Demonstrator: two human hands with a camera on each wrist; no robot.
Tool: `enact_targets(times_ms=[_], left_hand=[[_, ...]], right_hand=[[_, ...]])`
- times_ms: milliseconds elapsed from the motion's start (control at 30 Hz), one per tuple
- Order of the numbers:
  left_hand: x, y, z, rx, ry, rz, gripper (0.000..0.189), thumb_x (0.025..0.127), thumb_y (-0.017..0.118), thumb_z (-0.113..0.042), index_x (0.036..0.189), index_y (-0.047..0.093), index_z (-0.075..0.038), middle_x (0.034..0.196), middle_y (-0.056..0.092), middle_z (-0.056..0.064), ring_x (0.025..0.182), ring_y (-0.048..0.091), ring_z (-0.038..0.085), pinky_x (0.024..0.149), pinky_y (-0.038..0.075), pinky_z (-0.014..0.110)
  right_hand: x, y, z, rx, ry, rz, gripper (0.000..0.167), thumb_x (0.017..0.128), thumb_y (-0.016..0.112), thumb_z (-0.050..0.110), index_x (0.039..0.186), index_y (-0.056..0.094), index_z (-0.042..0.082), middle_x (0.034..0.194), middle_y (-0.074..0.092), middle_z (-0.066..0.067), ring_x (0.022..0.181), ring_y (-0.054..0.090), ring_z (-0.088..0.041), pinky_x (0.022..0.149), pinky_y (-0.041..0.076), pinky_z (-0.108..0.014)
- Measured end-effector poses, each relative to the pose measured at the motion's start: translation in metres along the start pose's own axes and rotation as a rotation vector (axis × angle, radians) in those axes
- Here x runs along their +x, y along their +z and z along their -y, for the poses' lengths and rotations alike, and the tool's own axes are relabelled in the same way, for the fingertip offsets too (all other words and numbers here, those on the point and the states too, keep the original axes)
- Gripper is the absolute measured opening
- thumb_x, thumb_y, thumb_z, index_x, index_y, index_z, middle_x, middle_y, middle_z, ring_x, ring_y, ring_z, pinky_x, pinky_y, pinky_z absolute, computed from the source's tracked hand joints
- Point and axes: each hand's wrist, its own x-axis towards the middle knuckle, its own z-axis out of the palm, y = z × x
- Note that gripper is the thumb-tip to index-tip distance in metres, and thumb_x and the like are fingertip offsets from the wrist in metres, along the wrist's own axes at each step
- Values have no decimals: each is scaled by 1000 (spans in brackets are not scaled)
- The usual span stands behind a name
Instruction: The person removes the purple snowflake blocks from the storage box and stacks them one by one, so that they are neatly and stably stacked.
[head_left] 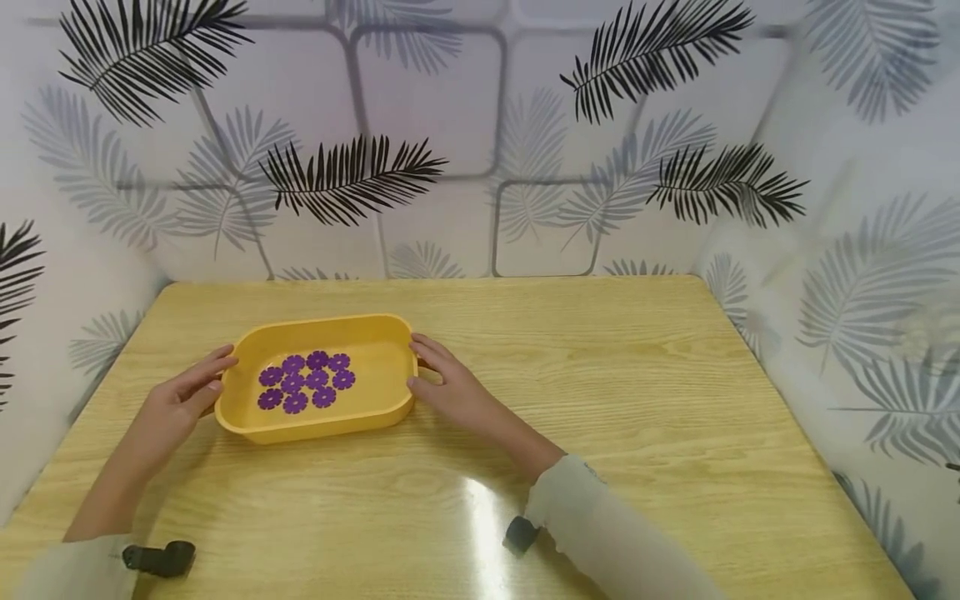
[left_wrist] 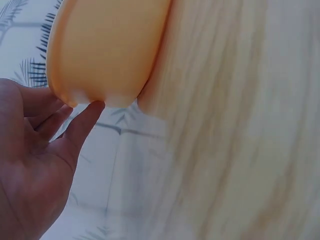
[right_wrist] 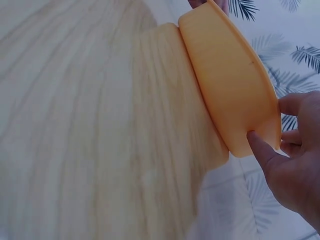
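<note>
A yellow oblong plastic tub (head_left: pixel 326 428) with rounded corners sits on the left half of the table. On its floor, towards the left, lie several purple flower-shaped discs (head_left: pixel 294 383) with notched edges, grouped close together. My left hand (head_left: pixel 167 410) holds the tub's left end, thumb against the end wall and fingers at the rim. At the opposite end my right hand (head_left: pixel 459 392) grips in the same way. In the right wrist view, the right thumb presses on the outside of the tub's wall (right_wrist: pixel 230 85). The left wrist view shows the left thumb at the tub's end (left_wrist: pixel 107 55).
The light wood-grain table (head_left: pixel 615 392) extends right of the tub. A wall covering (head_left: pixel 450 225) with black and grey leaf prints borders its back and sides. Dark wrist cameras (head_left: pixel 168 558) sit at both sleeve cuffs. A bright glare streak (head_left: pixel 483 533) crosses the table front.
</note>
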Motion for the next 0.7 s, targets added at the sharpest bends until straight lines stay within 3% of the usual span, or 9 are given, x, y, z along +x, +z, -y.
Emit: enact_targets(times_ms=[200, 433, 567, 700], left_hand=[[13, 17, -12, -69, 24, 32, 46, 108, 47, -17, 148, 44, 6, 164, 34, -1, 122, 45, -18, 89, 50, 6], [24, 36, -24, -95, 9, 63, 46, 108, 48, -19, 148, 44, 4, 164, 31, 15, 119, 45, -17, 90, 50, 7], [31, 47, -30, -114, -3, 93, 48, 107, 49, -20, 150, 44, 1, 164, 29, 18, 122, 46, -14, 91, 50, 8], [40, 59, -36, -125, -26, 111, 48, 107, 49, -22, 150, 44, -2, 165, 28, 14, 135, 49, 11, 93, 49, 8]], right_hand=[[-10, -23, -6, -12, 36, -27, 64, 103, 57, 25, 159, 31, 12, 167, 21, 13, 147, 39, -24, 116, 41, -45], [-21, -42, -14, -12, 52, -67, 61, 102, 59, 22, 158, 36, 15, 167, 24, 9, 146, 40, -27, 115, 42, -46], [-29, -54, -19, -14, 66, -87, 60, 102, 60, 21, 157, 37, 16, 166, 26, 11, 146, 41, -26, 114, 43, -45], [-35, -67, -24, -19, 74, -104, 59, 102, 60, 20, 157, 38, 15, 165, 27, 11, 145, 42, -28, 113, 44, -44]])
